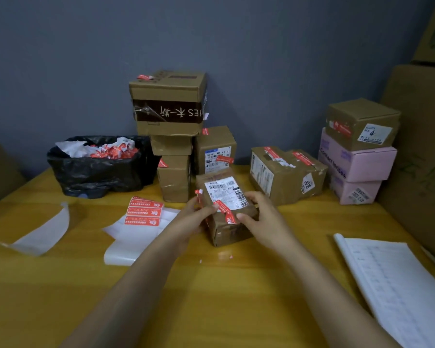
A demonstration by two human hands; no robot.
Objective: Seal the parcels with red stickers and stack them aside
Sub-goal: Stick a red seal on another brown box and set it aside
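Starting at the left, a loose backing sheet (43, 232) and the sticker sheet (143, 212) lie on the table (211, 285), whose near half is bare wood. Just right, the left hand (192, 217) and right hand (264, 217) curl their fingers around a small brown parcel (224, 237) at mid-table, close before the stacked boxes (171, 146). A red sticker (225, 209) crosses its white label and folds over the front edge. A notebook (392, 280) fills the right edge.
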